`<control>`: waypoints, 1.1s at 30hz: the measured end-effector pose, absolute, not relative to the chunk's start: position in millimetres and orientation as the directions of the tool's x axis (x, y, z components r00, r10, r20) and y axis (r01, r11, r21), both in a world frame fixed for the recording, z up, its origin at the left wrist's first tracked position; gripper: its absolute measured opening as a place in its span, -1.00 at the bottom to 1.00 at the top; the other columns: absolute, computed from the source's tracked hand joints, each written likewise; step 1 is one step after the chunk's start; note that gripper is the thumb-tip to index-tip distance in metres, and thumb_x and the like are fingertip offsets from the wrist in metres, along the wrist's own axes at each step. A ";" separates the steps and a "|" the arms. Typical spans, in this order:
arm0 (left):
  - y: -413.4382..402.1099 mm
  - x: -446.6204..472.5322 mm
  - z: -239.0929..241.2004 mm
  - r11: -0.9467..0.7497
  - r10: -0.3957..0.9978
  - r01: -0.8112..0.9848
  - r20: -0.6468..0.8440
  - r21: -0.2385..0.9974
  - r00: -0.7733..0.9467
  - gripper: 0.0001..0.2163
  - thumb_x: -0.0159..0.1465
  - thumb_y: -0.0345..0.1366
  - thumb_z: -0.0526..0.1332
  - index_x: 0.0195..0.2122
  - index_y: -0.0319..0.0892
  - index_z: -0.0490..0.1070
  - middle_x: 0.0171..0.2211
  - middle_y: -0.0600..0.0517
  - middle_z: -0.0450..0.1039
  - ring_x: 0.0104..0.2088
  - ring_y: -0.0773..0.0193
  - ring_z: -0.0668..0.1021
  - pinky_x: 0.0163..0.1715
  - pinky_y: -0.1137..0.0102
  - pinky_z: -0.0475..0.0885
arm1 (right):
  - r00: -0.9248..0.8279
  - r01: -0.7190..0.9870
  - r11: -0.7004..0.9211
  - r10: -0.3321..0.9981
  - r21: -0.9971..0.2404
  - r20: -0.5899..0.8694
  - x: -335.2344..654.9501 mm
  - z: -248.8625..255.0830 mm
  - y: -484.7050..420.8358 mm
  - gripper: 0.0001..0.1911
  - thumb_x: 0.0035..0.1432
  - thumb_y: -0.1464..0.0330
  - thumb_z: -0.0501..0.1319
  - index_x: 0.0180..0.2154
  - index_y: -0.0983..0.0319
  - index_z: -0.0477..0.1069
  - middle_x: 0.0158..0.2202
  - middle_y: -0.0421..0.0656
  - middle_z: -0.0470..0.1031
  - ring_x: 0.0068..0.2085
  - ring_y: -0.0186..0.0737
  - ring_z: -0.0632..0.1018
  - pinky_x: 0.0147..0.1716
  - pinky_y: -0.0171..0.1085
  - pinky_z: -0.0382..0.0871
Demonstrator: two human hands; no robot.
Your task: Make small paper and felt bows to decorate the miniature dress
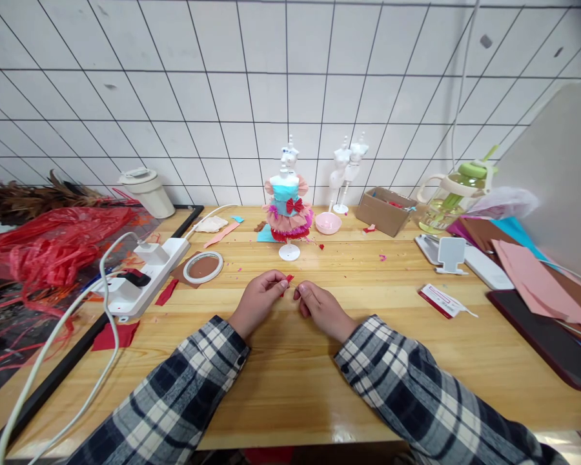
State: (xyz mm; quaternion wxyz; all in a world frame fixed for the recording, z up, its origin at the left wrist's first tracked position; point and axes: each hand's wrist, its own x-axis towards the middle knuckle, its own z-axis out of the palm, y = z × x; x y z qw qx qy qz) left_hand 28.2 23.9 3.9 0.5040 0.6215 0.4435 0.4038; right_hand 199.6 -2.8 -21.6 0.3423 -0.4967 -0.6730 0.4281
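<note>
My left hand [264, 297] pinches a small piece of red crepe paper [289, 278] between thumb and fingertips, over the middle of the table. Close beside it, my right hand [319, 305] is closed, thumb against curled forefinger; what it holds, if anything, is too small to make out. A narrow gap separates the two hands. Behind them stands a small white dress form [289, 252] wearing a ruffled paper dress [286, 221] in blue, pink and red. A red bow [294, 206] sits on its front.
To the left are a power strip [150, 281], a tape roll [219, 263], red scraps [116, 336] and a cup [148, 192]. A pink bowl [328, 223], cardboard box [383, 216], bottle [440, 213], phone stand [451, 253] and paper sheets [537, 278] lie behind and right.
</note>
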 end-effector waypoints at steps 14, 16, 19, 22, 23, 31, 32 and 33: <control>22.4 29.9 4.6 -0.174 0.940 0.264 0.080 0.949 0.332 -0.79 0.19 -0.16 0.21 -0.43 -0.22 0.41 -0.46 0.04 0.40 -0.39 0.29 0.41 -0.33 0.41 0.32 | -0.274 0.353 0.161 0.960 -0.922 0.062 200.1 -22.3 -2.1 -0.58 0.37 0.09 -0.18 -0.31 0.18 0.29 -0.60 -0.31 0.27 -0.51 -0.31 0.36 -0.39 -0.31 0.23; 22.3 30.1 5.3 -0.184 0.937 0.273 0.085 0.944 0.338 -0.79 0.19 -0.16 0.20 -0.43 -0.22 0.41 -0.46 0.03 0.41 -0.39 0.28 0.42 -0.33 0.41 0.32 | -0.269 0.357 0.161 0.961 -0.920 0.064 199.9 -22.5 -1.5 -0.58 0.36 0.09 -0.17 -0.32 0.18 0.29 -0.59 -0.30 0.27 -0.51 -0.31 0.35 -0.40 -0.31 0.22; 21.7 30.2 6.3 -0.199 0.936 0.278 0.098 0.940 0.338 -0.79 0.19 -0.15 0.21 -0.43 -0.21 0.42 -0.45 0.02 0.43 -0.38 0.27 0.43 -0.32 0.40 0.34 | -0.261 0.365 0.158 0.963 -0.917 0.062 199.9 -22.6 -0.3 -0.58 0.36 0.08 -0.16 -0.33 0.18 0.29 -0.57 -0.29 0.27 -0.49 -0.30 0.35 -0.40 -0.30 0.21; 21.3 29.5 6.6 -0.207 0.936 0.285 0.104 0.936 0.336 -0.79 0.19 -0.15 0.20 -0.43 -0.21 0.42 -0.44 0.01 0.44 -0.37 0.26 0.45 -0.30 0.39 0.35 | -0.253 0.370 0.144 0.966 -0.918 0.049 200.5 -21.9 0.8 -0.58 0.35 0.09 -0.15 -0.35 0.19 0.28 -0.56 -0.28 0.28 -0.47 -0.29 0.36 -0.39 -0.30 0.22; 21.2 29.3 6.5 -0.209 0.936 0.289 0.106 0.934 0.335 -0.79 0.20 -0.15 0.20 -0.42 -0.21 0.42 -0.44 0.01 0.45 -0.37 0.25 0.45 -0.29 0.39 0.35 | -0.252 0.372 0.142 0.966 -0.917 0.048 200.8 -21.6 1.1 -0.59 0.35 0.09 -0.14 -0.36 0.19 0.27 -0.55 -0.28 0.29 -0.47 -0.29 0.36 -0.38 -0.30 0.22; 21.8 28.0 4.9 -0.226 0.935 0.295 0.123 0.928 0.332 -0.79 0.20 -0.15 0.21 -0.41 -0.21 0.43 -0.43 0.00 0.46 -0.35 0.24 0.46 -0.30 0.40 0.37 | -0.255 0.383 0.143 0.966 -0.913 0.045 201.8 -18.7 1.1 -0.60 0.34 0.09 -0.13 -0.39 0.18 0.26 -0.54 -0.26 0.29 -0.46 -0.28 0.35 -0.38 -0.30 0.20; 21.9 27.8 4.8 -0.233 0.934 0.298 0.128 0.926 0.334 -0.79 0.20 -0.15 0.21 -0.41 -0.21 0.43 -0.43 0.00 0.46 -0.35 0.24 0.46 -0.30 0.40 0.37 | -0.257 0.383 0.147 0.965 -0.912 0.047 201.8 -18.6 1.1 -0.60 0.34 0.09 -0.13 -0.39 0.18 0.26 -0.54 -0.26 0.29 -0.45 -0.28 0.35 -0.38 -0.30 0.21; 22.1 27.5 4.6 -0.241 0.932 0.301 0.133 0.923 0.338 -0.79 0.19 -0.15 0.21 -0.41 -0.20 0.44 -0.42 0.00 0.47 -0.35 0.24 0.47 -0.30 0.40 0.37 | -0.260 0.384 0.150 0.964 -0.911 0.049 201.9 -18.6 1.2 -0.59 0.34 0.09 -0.13 -0.39 0.18 0.26 -0.54 -0.26 0.29 -0.45 -0.28 0.35 -0.38 -0.30 0.21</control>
